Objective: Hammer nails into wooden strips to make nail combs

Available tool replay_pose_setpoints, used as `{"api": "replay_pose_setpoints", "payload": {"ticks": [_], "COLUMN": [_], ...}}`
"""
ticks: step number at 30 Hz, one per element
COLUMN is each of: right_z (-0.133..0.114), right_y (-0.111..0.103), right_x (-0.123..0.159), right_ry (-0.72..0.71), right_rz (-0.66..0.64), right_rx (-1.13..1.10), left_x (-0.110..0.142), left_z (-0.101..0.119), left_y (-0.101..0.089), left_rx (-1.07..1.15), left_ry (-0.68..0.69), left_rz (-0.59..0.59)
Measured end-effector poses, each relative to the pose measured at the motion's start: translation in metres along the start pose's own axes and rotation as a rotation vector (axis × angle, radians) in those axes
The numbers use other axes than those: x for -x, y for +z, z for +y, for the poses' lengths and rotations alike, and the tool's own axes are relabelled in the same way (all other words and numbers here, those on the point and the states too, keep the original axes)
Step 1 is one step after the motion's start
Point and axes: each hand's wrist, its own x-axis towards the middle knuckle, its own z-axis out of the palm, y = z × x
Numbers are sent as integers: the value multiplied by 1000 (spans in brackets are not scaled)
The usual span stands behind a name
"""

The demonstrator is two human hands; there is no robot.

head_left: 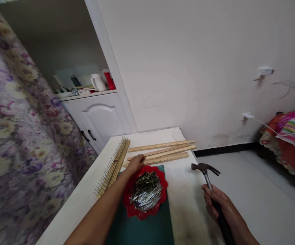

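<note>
My right hand (217,200) is wrapped around the dark handle of a claw hammer (205,167), held up beside the table with its head on top. Beyond the bowl, my left hand (136,164) has its fingers curled over the edge of a wooden strip (166,158) with a row of small holes. Close to that hand lie a plain wooden strip (171,150) and another strip with holes (161,145). A red scalloped bowl (164,183) full of nails (147,195) sits under my left wrist, on a green mat (147,231).
On the table's left lie wooden strips studded with upright nails (114,165), points up. The white table (188,200) stands near the wall. A floral curtain (22,136) hangs at left, by a white cabinet (101,117). A colourful bed cover (294,129) is at right.
</note>
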Motion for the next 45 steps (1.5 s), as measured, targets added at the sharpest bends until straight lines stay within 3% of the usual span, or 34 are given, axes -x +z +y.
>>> {"api": "replay_pose_setpoints", "payload": {"ticks": [15, 22, 27, 32, 39, 45], "right_z": [4, -2, -11, -20, -19, -11], "right_y": [-2, 1, -1, -3, -3, 2], "right_x": [3, 8, 16, 30, 43, 42], "right_ry": [25, -19, -53, -108, -132, -132], "right_rz": [-36, -23, -19, 3, 4, -1], "right_rx": [17, 21, 10, 13, 73, 113], "left_x": [31, 58, 109, 190, 298, 333], "left_z": [20, 32, 45, 48, 18, 5], "left_y": [-7, -26, -47, -55, -27, 2], "left_rx": [14, 37, 79, 168, 188, 241], "left_ry": [7, 7, 31, 43, -86, -122], "left_rz": [142, 253, 309, 323, 290, 235]}}
